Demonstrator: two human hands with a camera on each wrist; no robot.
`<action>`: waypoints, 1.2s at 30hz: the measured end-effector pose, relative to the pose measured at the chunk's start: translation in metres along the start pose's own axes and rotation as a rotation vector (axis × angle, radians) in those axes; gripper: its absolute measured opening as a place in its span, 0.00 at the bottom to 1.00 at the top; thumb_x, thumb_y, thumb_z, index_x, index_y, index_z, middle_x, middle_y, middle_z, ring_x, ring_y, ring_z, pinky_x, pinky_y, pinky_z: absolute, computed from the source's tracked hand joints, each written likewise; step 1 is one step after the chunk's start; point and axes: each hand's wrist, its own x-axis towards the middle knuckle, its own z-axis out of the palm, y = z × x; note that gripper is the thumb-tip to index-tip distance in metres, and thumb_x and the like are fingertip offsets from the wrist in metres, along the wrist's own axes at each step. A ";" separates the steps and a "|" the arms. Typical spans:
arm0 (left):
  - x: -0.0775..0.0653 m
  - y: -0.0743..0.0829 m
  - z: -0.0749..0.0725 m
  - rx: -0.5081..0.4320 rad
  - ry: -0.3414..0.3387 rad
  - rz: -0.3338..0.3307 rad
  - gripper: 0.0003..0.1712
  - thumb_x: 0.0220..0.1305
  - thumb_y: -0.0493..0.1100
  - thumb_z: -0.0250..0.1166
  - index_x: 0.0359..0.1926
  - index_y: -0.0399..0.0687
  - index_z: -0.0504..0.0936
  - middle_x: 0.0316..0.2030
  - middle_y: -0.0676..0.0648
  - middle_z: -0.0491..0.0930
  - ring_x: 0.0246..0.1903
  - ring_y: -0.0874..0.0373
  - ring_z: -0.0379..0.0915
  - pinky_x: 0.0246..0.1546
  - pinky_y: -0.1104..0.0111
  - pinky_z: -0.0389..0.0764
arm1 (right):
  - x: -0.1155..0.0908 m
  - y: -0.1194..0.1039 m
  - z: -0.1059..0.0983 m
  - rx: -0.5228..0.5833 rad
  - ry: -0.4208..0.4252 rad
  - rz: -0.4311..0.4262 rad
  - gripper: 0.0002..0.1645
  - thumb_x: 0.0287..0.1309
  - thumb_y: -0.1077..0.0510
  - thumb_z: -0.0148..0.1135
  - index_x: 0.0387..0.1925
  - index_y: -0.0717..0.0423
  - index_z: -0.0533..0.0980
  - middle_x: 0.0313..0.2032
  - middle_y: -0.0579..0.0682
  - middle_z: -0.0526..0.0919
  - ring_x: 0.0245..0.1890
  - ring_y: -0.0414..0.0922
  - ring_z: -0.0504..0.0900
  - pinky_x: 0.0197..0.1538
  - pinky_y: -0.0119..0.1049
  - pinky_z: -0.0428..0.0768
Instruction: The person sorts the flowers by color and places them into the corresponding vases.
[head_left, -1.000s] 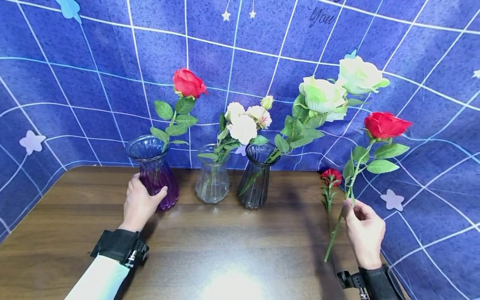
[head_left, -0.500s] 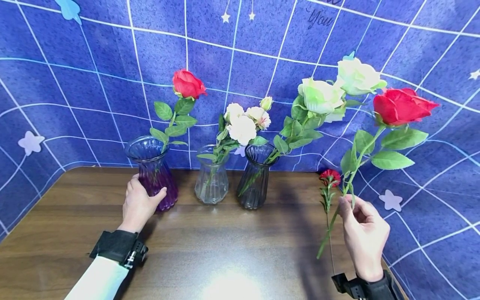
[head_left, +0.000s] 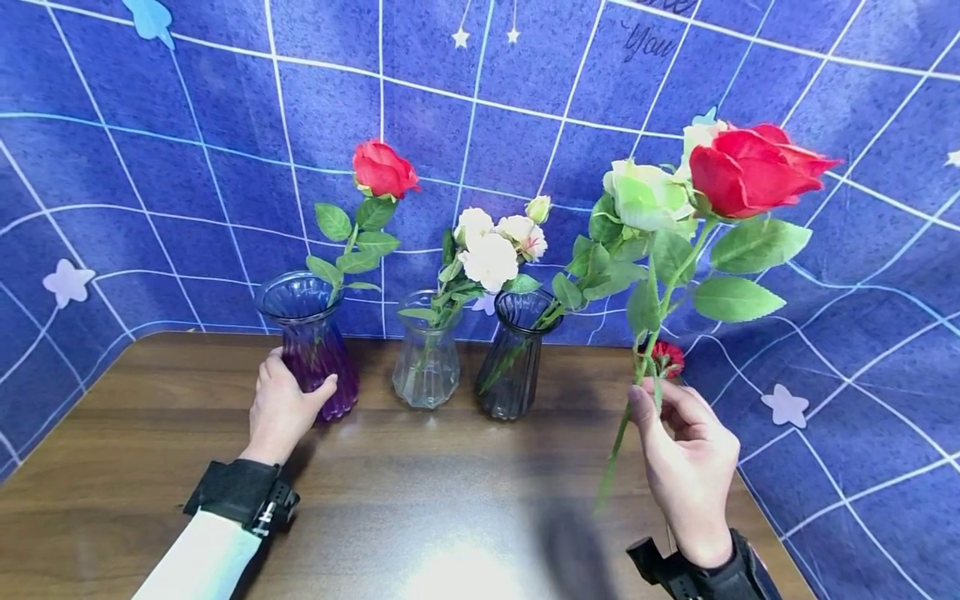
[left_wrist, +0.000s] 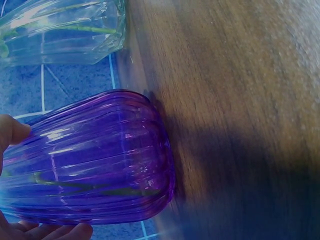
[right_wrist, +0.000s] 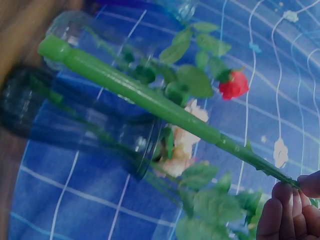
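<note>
My left hand (head_left: 285, 407) grips the purple-blue glass vase (head_left: 318, 367), thumb and fingers on opposite sides; in the left wrist view the vase (left_wrist: 100, 160) stands on the table. One red rose (head_left: 384, 169) leans in it. On the right, my right hand (head_left: 688, 462) pinches a second red rose (head_left: 753, 171) by its stem, raised above the table with the bloom up. The right wrist view shows the bare lower stem (right_wrist: 145, 97) running out from the fingertips. This bloom partly covers the pale green roses (head_left: 647, 196), which lean from the dark grey vase (head_left: 510, 367).
Between the purple and grey vases stands a clear glass vase (head_left: 426, 367) with white flowers (head_left: 491, 258). A red carnation (head_left: 667, 360) lies on the table's right side, partly behind my right hand. A blue gridded cloth (head_left: 225, 100) hangs behind the wooden table (head_left: 420, 475).
My right hand has raised the red rose, and it has moved left, in front of the pale green roses and over the carnation. The left hand stays on the purple vase.
</note>
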 end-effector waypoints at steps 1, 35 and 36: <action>0.000 0.000 0.000 -0.001 0.000 0.000 0.49 0.52 0.53 0.67 0.64 0.30 0.54 0.56 0.26 0.63 0.56 0.31 0.61 0.48 0.39 0.68 | -0.001 -0.001 0.003 0.023 -0.004 -0.011 0.03 0.50 0.71 0.64 0.29 0.71 0.80 0.24 0.34 0.79 0.22 0.28 0.79 0.29 0.18 0.75; -0.001 -0.003 0.003 -0.011 0.005 -0.006 0.50 0.53 0.54 0.67 0.65 0.31 0.53 0.56 0.27 0.63 0.56 0.32 0.61 0.48 0.40 0.68 | 0.011 -0.049 0.123 0.289 -0.183 -0.049 0.07 0.55 0.62 0.64 0.30 0.65 0.82 0.23 0.56 0.81 0.24 0.33 0.74 0.27 0.25 0.72; -0.001 -0.003 0.003 -0.010 0.004 -0.006 0.50 0.53 0.54 0.67 0.65 0.31 0.53 0.57 0.27 0.63 0.56 0.32 0.61 0.48 0.40 0.68 | 0.013 -0.051 0.126 0.296 -0.186 -0.059 0.08 0.55 0.62 0.64 0.31 0.65 0.82 0.23 0.57 0.81 0.24 0.33 0.74 0.28 0.26 0.73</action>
